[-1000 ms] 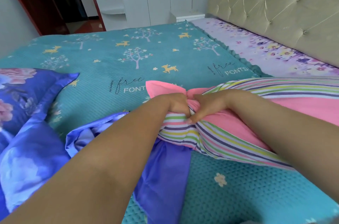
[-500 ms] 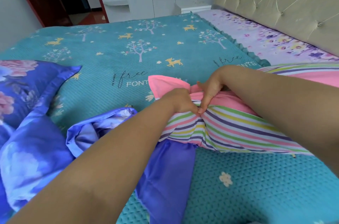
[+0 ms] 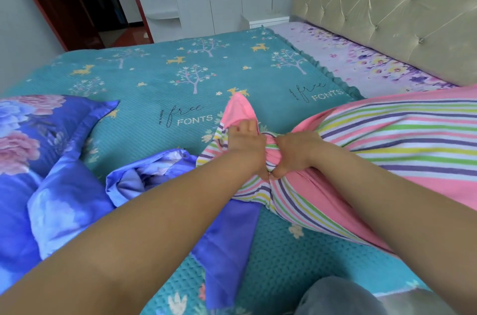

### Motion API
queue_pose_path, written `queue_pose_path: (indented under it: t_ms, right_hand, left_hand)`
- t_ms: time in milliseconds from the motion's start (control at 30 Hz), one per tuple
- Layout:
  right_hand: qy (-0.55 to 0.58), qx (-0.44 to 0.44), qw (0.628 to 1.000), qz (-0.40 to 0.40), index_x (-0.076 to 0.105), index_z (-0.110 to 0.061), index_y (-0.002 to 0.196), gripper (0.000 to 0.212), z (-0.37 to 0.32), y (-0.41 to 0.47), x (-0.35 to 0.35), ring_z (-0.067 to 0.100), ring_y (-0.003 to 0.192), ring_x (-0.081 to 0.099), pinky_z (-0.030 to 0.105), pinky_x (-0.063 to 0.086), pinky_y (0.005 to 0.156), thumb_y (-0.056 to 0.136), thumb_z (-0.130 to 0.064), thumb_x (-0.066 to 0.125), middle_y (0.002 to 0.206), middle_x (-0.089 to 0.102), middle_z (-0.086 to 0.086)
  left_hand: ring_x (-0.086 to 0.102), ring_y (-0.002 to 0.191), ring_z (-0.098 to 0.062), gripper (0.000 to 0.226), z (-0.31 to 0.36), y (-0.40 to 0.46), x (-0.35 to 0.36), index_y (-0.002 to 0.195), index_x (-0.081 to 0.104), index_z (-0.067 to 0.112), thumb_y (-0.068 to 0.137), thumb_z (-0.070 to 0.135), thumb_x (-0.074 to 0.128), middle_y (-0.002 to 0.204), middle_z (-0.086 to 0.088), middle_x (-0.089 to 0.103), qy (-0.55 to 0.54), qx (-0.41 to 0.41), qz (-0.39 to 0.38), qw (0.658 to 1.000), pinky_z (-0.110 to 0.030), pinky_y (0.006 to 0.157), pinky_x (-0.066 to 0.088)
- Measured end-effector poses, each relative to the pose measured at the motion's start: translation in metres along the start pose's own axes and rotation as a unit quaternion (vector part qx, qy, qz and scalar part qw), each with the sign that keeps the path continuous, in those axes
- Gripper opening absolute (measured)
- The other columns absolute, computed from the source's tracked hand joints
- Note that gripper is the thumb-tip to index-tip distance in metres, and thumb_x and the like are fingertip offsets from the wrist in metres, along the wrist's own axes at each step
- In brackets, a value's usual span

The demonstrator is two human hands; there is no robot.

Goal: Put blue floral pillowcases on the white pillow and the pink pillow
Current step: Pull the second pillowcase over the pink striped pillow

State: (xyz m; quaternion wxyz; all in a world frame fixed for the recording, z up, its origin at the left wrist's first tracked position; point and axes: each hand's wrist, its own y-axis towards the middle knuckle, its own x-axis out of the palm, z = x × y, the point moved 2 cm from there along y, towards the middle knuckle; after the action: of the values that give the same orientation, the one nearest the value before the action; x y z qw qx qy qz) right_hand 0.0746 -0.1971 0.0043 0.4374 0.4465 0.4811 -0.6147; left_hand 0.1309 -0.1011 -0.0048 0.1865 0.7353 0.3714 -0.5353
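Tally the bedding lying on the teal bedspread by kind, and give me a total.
Pillows already in a blue floral pillowcase: 1, the one at the left.
Pink and striped pillows, bare: 1, gripped at its bunched end by the left hand and right hand.
Loose, empty blue floral pillowcases: 1.
Total: 3.

Bright, even daylight, soft and diffuse; source not visible. Shadows faint, only a soft one under the forearms on the bed [image 3: 296, 258]. Slight sheen on the tufted headboard [image 3: 387, 10], upper right. Wide-angle bending at the frame edges. Doorway [image 3: 85, 2] upper left dark. Grey blurred shape at bottom right, out of focus.
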Motion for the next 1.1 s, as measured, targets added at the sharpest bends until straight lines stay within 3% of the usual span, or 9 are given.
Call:
queue_pose_path:
  t_ms: [67,133,233,333,433,600,833,1000,1100]
  right_hand:
    - [-0.008,-0.008,0.999,0.036,0.054,-0.017,0.107,0.067,-0.004,-0.012,-0.002,0.025,0.093,0.061,0.031,0.043,0.07,0.064,-0.067,0.064,0.101,0.064,0.002]
    - [-0.015,-0.011,0.998,0.06,0.057,-0.017,0.108,0.066,-0.007,-0.022,-0.001,0.026,0.098,0.059,0.033,0.044,0.078,0.065,-0.067,0.061,0.104,0.062,0.004]
    - [-0.051,-0.017,0.997,0.062,0.052,-0.017,0.124,0.076,-0.016,-0.032,0.002,0.028,0.116,0.045,0.039,0.032,0.099,0.068,-0.069,0.057,0.121,0.051,0.009]
    - [-0.142,-0.026,0.988,0.059,0.033,-0.012,0.143,0.096,-0.032,-0.034,-0.001,0.033,0.135,0.02,0.048,0.014,0.111,0.071,-0.072,0.054,0.143,0.029,0.015]
    - [-0.199,-0.039,0.979,0.027,0.0,-0.003,0.149,0.126,-0.049,-0.034,0.0,0.038,0.143,-0.012,0.052,-0.011,0.112,0.065,-0.083,0.049,0.156,-0.008,0.021]
    - [-0.102,-0.008,0.993,0.059,-0.001,-0.001,0.148,0.133,-0.047,-0.033,0.014,0.033,0.136,0.023,0.044,0.009,0.116,0.059,-0.083,0.055,0.148,0.024,0.015]
    - [-0.044,-0.051,0.993,0.093,0.027,-0.013,0.144,0.101,-0.044,-0.027,0.016,0.026,0.121,0.043,0.037,0.026,0.105,0.066,-0.071,0.055,0.13,0.047,0.007]
    - [-0.064,-0.089,0.985,0.132,0.041,-0.017,0.131,0.074,-0.046,-0.034,0.012,0.026,0.111,0.056,0.035,0.039,0.095,0.075,-0.062,0.055,0.118,0.059,0.006]
    - [-0.04,-0.094,0.982,0.161,0.044,-0.02,0.126,0.06,-0.042,-0.043,0.013,0.028,0.102,0.062,0.033,0.046,0.084,0.08,-0.058,0.049,0.108,0.065,0.005]
  left_hand:
    - [0.002,0.143,-0.033,0.098,-0.001,-0.009,-0.002,0.138,0.04,0.026,0.056,0.074,0.067,0.155,-0.013,0.006,0.06,0.059,0.089,0.992,-0.047,0.115,0.003]
    - [0.003,0.144,-0.034,0.099,-0.007,-0.013,0.001,0.139,0.038,0.02,0.059,0.072,0.066,0.155,-0.016,0.016,0.039,0.106,0.093,0.989,-0.047,0.115,-0.009]
    - [0.045,0.122,-0.03,0.081,-0.008,-0.02,0.005,0.123,0.048,0.015,0.063,0.065,0.068,0.121,-0.011,0.057,-0.016,0.16,0.114,0.98,-0.037,0.111,0.019]
    - [0.055,0.103,-0.028,0.068,-0.007,-0.028,0.013,0.109,0.054,0.014,0.063,0.062,0.071,0.105,-0.008,0.063,-0.063,0.167,0.141,0.974,-0.034,0.096,0.034]
    - [0.058,0.1,-0.029,0.06,-0.014,-0.035,0.022,0.112,0.057,0.013,0.066,0.048,0.073,0.1,-0.011,0.066,-0.098,0.138,0.153,0.974,-0.033,0.094,0.037]
    - [0.059,0.094,-0.029,0.041,-0.014,-0.045,0.027,0.105,0.059,0.013,0.07,0.031,0.07,0.095,-0.01,0.066,-0.137,0.09,0.186,0.969,-0.03,0.083,0.036]
    - [0.056,0.1,-0.028,0.057,-0.016,-0.058,0.029,0.12,0.053,0.014,0.07,0.029,0.074,0.102,-0.011,0.064,-0.226,0.078,0.158,0.958,-0.029,0.085,0.036]
    - [0.055,0.102,-0.027,0.053,-0.026,-0.072,0.032,0.115,0.054,0.014,0.07,0.037,0.072,0.102,-0.011,0.062,-0.273,0.106,0.149,0.944,-0.03,0.088,0.038]
    - [0.059,0.094,-0.017,0.02,-0.048,-0.095,0.02,0.096,0.064,0.016,0.077,0.02,0.068,0.098,0.001,0.067,-0.478,0.095,0.19,0.852,-0.023,0.085,0.042]
